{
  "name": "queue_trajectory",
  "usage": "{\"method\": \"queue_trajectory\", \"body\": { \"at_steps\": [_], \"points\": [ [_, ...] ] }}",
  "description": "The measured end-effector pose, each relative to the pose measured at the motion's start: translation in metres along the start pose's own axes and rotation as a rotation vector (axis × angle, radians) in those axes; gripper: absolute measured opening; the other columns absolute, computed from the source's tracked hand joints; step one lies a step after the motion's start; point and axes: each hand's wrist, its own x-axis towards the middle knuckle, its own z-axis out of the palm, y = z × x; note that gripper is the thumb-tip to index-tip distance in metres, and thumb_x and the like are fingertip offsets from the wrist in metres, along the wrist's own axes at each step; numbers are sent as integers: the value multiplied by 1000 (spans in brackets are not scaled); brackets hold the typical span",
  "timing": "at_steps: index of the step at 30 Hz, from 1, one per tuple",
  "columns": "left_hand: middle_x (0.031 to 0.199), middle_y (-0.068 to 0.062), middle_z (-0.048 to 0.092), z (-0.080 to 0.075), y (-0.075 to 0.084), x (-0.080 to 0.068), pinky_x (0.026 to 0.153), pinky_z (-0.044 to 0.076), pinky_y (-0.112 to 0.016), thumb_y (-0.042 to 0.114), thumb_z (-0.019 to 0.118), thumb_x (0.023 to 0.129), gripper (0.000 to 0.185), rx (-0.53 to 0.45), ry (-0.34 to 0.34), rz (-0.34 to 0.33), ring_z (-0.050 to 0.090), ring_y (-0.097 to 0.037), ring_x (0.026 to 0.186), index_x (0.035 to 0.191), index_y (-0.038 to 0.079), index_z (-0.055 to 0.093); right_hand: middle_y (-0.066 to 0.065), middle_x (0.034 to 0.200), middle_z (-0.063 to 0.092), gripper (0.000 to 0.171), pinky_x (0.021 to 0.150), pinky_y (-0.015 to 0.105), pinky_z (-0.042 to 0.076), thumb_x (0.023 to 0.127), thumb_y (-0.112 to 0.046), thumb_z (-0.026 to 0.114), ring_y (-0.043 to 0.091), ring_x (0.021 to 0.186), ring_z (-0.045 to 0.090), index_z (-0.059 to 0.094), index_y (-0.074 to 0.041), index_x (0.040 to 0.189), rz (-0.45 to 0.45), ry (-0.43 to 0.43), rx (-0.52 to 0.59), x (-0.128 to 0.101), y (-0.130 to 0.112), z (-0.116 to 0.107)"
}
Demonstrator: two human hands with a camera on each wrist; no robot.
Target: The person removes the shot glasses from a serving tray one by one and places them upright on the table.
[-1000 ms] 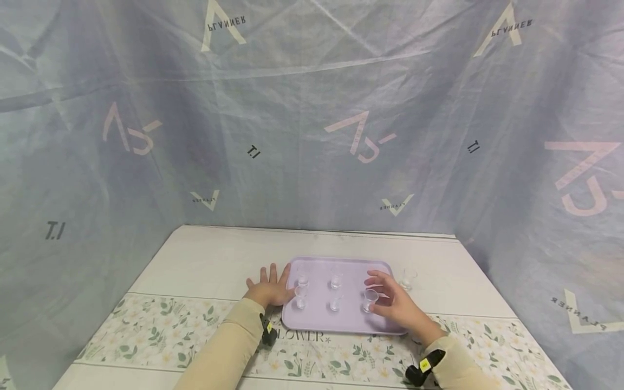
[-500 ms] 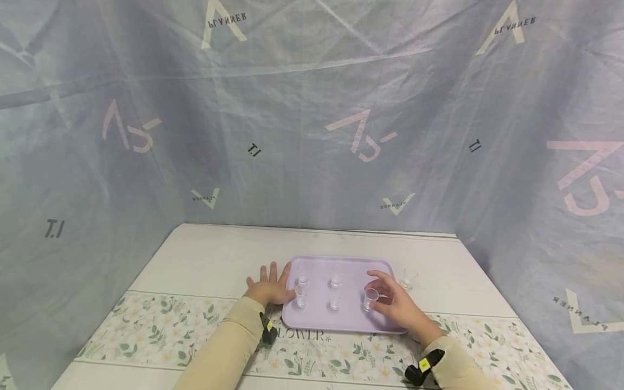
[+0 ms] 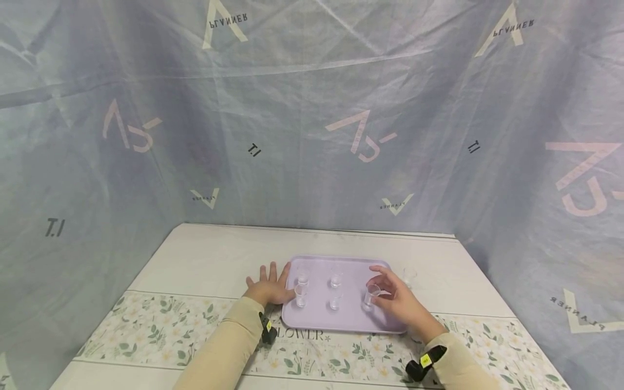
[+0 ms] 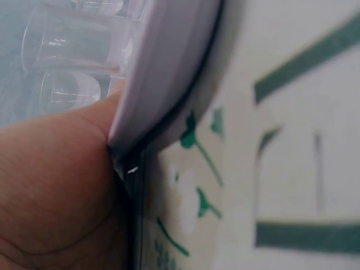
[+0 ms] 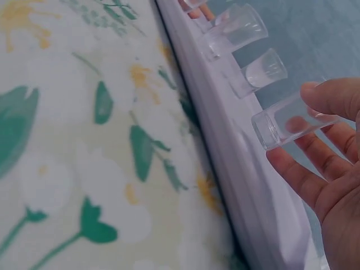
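Note:
A lilac tray (image 3: pixel 351 319) lies on the table, with small clear shot glasses (image 3: pixel 335 279) standing on it in two rows. At its front right, my right hand (image 3: pixel 400 303) pinches one shot glass (image 3: pixel 372 297) between thumb and fingers. In the right wrist view the thumb lies across the wall of this held glass (image 5: pixel 273 125), and the fingertips are behind and under it. My left hand (image 3: pixel 270 288) rests at the tray's left edge, fingers spread on the table, thumb over the rim. The left wrist view shows the thumb side of the hand (image 4: pixel 56 180) against the tray rim (image 4: pixel 163 73).
Another clear glass (image 3: pixel 407 278) stands on the table just right of the tray, partly behind the right hand. A floral-printed band (image 3: pixel 161 325) crosses the white table cover (image 3: pixel 219 249) in front. Grey-blue curtains (image 3: pixel 302 162) enclose the back and sides.
The right thumb and fingers have closed in on the front right glass, which has shifted slightly to the right. The left hand has stayed in place at the tray's edge.

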Motion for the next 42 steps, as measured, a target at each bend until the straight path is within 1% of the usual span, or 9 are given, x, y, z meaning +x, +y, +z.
{"method": "queue_trajectory", "body": {
  "at_steps": [8,13,16,20,25,29,37,40,42],
  "points": [
    [168,-21,-4,-8,4,-8,109,-10,-78,62,48,96,89,-2,-24,-13,-9,-45,153,165,24,5,25,115,65,73,91,32,55,84,9,74,29,107,67,39,1,148,26,1,-19,1,-7,-5],
    [168,-19,-9,5,-5,8,108,-14,-77,65,44,96,89,12,-14,-11,-14,-44,152,164,27,1,28,115,64,74,90,31,56,84,11,73,32,107,67,38,2,148,19,7,-21,-1,-7,-9],
    [169,-17,-10,13,-12,19,107,-16,-76,67,43,95,90,15,-4,-7,-16,-43,152,164,28,0,31,115,62,74,89,30,56,85,12,72,30,106,67,36,5,149,-2,16,-24,-4,-8,-14],
    [168,-18,-11,17,-15,24,107,-15,-77,69,43,95,91,12,2,-2,-16,-43,152,164,28,1,31,115,63,74,88,29,56,85,12,72,24,105,67,35,5,149,-10,39,-48,-7,-10,-20],
    [168,-17,-13,16,-15,24,107,-14,-77,76,38,93,94,21,-5,-1,-17,-43,151,164,30,-1,27,114,65,74,88,28,56,84,13,72,24,106,67,38,2,149,5,67,-87,-11,-11,-28],
    [168,-18,-14,14,-14,22,107,-14,-78,79,37,91,96,18,-12,-7,-18,-44,151,164,31,-3,29,114,64,73,87,27,56,85,13,72,26,106,67,40,0,149,25,86,-97,-15,-11,-33],
    [168,-19,-12,18,-18,25,106,-15,-78,75,40,93,94,5,10,8,-17,-44,151,164,28,1,30,114,63,74,87,25,56,85,13,72,25,105,67,40,-5,149,33,121,-123,-24,-7,-42],
    [168,-19,-13,16,-15,22,106,-16,-77,75,40,93,95,10,2,4,-17,-44,151,164,28,0,31,115,63,74,86,25,56,85,14,71,24,105,67,40,-5,149,33,129,-146,-27,-6,-47],
    [168,-21,-9,10,-10,14,107,-14,-77,73,42,94,94,2,1,3,-15,-45,152,165,26,3,31,116,63,74,85,26,57,85,14,71,23,104,67,40,-5,149,31,135,-154,-29,-5,-50]
  ]
}}
